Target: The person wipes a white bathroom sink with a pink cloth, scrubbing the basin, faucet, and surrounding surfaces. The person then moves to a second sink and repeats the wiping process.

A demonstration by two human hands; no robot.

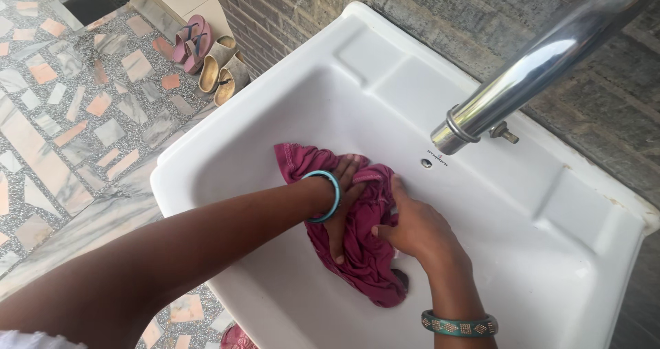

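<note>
At the middle of the white basin (pixel 481 253), below the chrome spout (pixel 536 67), left hand (pixel 340 198) and right hand (pixel 412 228) both clench the bunched magenta cloth (pixel 364 253); rubbing goes best with fistfuls worked against each other, low in the bowl.

This is looking like a home's outdoor washing corner: a white ceramic sink (pixel 550 253) is hanging on a grey brick wall (pixel 385 5) under a chrome tap (pixel 529 74), while sandals (pixel 221 67) are lying on a mosaic stone floor (pixel 62 115)
</note>
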